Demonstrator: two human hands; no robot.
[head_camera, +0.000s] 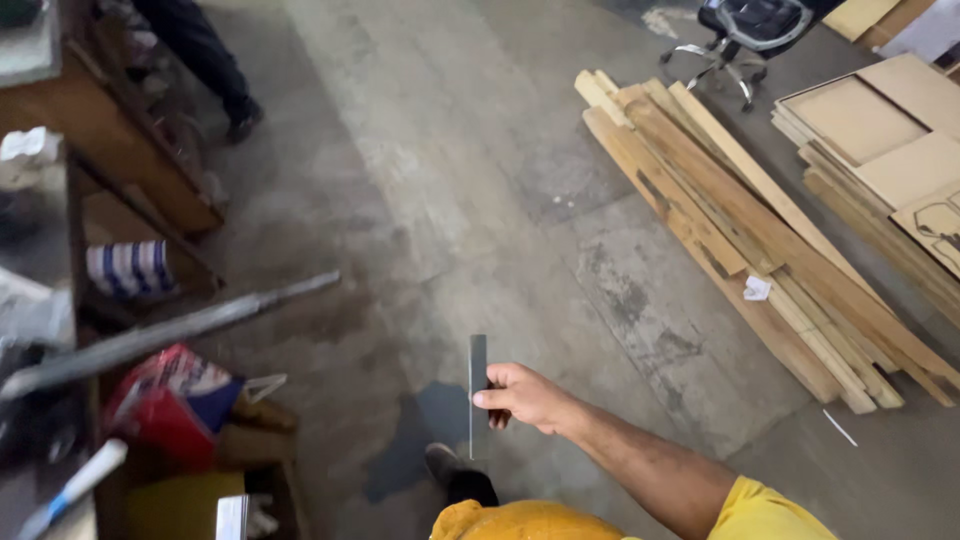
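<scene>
Above the dark stain (430, 425) on the concrete floor (480, 150), the right hand (525, 397) pinches a thin metal strip (478, 395) upright by one edge. Such a light grip could let it slip onto the shoe (440, 462) below.

Right arm comes in from the lower right, bare forearm stretched out ahead, yellow sleeve at the shoulder. Right hand (525, 398) is curled tight, thumb on top, fingers wrapped under in a pinch grip. Left hand's out of shot.
</scene>
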